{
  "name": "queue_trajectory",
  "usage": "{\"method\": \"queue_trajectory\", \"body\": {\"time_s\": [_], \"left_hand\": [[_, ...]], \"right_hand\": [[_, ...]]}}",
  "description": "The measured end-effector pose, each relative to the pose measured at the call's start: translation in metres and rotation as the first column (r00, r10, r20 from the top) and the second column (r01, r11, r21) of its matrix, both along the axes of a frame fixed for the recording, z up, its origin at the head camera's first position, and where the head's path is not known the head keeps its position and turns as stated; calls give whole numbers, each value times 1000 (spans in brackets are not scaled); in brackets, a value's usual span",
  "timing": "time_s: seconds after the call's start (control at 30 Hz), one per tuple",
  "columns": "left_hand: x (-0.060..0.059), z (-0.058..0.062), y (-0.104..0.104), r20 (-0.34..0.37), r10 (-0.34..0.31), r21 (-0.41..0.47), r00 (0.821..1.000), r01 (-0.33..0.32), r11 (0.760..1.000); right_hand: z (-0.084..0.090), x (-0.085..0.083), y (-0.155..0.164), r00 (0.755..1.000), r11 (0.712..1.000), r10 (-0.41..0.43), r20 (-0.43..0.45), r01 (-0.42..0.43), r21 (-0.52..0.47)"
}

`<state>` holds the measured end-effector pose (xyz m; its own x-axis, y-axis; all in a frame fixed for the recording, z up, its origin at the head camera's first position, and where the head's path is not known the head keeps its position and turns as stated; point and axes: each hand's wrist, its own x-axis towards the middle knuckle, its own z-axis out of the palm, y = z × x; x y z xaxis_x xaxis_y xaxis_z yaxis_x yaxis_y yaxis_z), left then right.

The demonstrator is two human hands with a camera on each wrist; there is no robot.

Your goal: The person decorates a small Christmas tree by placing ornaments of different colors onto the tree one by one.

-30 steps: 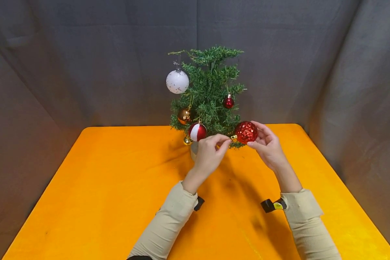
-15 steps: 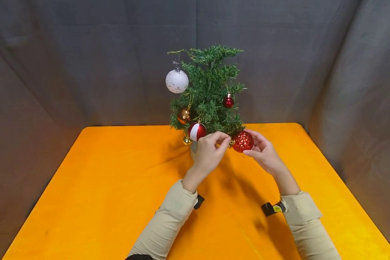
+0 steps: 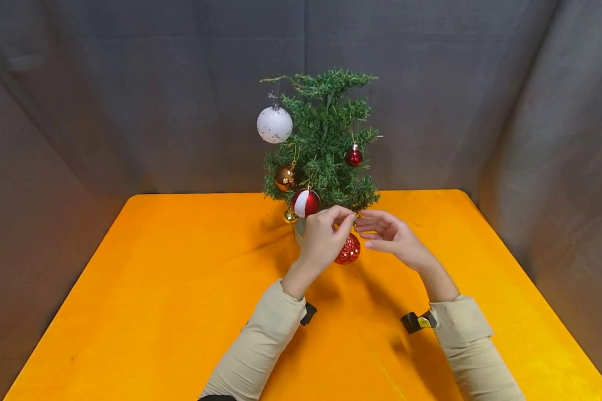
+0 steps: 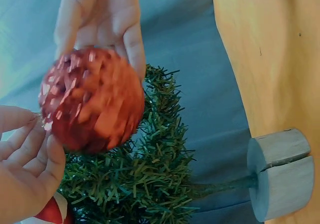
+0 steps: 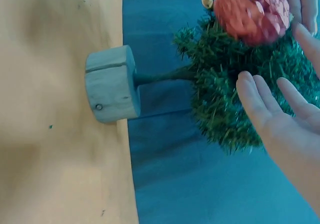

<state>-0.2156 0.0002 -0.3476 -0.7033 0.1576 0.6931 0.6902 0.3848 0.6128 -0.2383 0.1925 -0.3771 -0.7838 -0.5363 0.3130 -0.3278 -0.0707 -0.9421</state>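
Note:
A small green tree (image 3: 326,139) stands on a wooden block base (image 4: 280,174) at the back of the orange table (image 3: 155,289). My left hand (image 3: 350,220) pinches the top loop of a red glitter ball (image 3: 348,250), which hangs just below its fingertips, in front of the tree's lowest branches. In the left wrist view the ball (image 4: 92,101) fills the middle, with my left fingers (image 4: 30,154) at its cap. My right hand (image 3: 368,231) is open just right of the ball, fingers straight. Its fingers (image 5: 270,103) stretch towards the tree (image 5: 225,83) below the ball (image 5: 250,11).
Hanging on the tree are a white ball (image 3: 274,125), a bronze ball (image 3: 284,178), a red-and-white ball (image 3: 306,203), a small red ball (image 3: 353,157) and a tiny gold one (image 3: 289,216). Grey cloth (image 3: 481,111) backs the table on three sides.
My right hand has let go of the red glitter ball and opened. The ball has dropped down and to the left and now hangs from my left hand's pinch.

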Motion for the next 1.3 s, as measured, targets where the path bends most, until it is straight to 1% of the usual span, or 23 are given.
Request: {"method": "queue_trajectory", "body": {"time_s": [0.07, 0.13, 0.23, 0.3, 0.37, 0.47, 0.5, 0.57, 0.63, 0.67, 0.8, 0.9, 1.0, 1.07, 1.1, 1.13, 1.17, 1.23, 1.3], "left_hand": [[0, -1, 0, 4, 6, 1, 1000, -6, 1000], [-1, -3, 0, 8, 10, 3, 1000, -10, 1000], [-1, -4, 0, 11, 16, 11, 1000, -16, 1000], [-2, -6, 1, 12, 20, 24, 1000, -21, 1000], [-3, -8, 2, 5, 33, 43, 999, -33, 999], [-5, -15, 4, -14, 62, 88, 998, -61, 994], [-5, -17, 5, -22, 73, 108, 997, -70, 992], [-6, -20, 6, -35, 94, 147, 995, -88, 985], [-6, -23, 7, -46, 111, 182, 993, -101, 978], [-6, -23, 7, -50, 117, 198, 992, -104, 975], [-6, -24, 8, -60, 140, 246, 988, -121, 962], [-6, -25, 10, -59, 154, 274, 986, -133, 953], [-6, -26, 12, -60, 164, 306, 985, -138, 942], [-6, -26, 13, -64, 160, 333, 985, -130, 934], [-7, -27, 13, -65, 156, 348, 986, -124, 929], [-7, -27, 13, -65, 152, 362, 986, -118, 924], [-7, -27, 14, -64, 151, 374, 987, -116, 920], [-7, -27, 14, -57, 152, 393, 987, -118, 912], [-6, -28, 15, -33, 159, 415, 987, -131, 900]], "right_hand": [[4, 1, -4, 997, 996, -69, -24, 70, 46], [8, 3, -9, 988, 985, -143, -60, 148, 85], [16, 5, -19, 957, 960, -235, -170, 257, 116], [23, 10, -28, 923, 940, -270, -273, 314, 132], [31, 14, -36, 875, 917, -298, -381, 374, 141], [40, 21, -47, 815, 888, -328, -477, 439, 140], [41, 22, -49, 799, 879, -338, -497, 457, 138], [42, 24, -53, 775, 866, -358, -521, 485, 126], [41, 23, -55, 754, 858, -376, -539, 502, 103], [41, 23, -56, 739, 854, -386, -552, 513, 88], [30, 13, -55, 689, 840, -423, -589, 541, 30], [21, 6, -52, 649, 827, -435, -624, 562, 8], [19, 5, -52, 596, 811, -427, -680, 585, 4], [20, 5, -53, 558, 798, -415, -719, 603, 8], [20, 6, -54, 543, 792, -410, -733, 611, 10], [21, 6, -54, 531, 787, -405, -744, 616, 11], [21, 6, -54, 529, 788, -401, -748, 615, 13], [22, 5, -55, 536, 795, -401, -743, 607, 9], [23, 4, -54, 553, 809, -405, -728, 588, -3]]}}
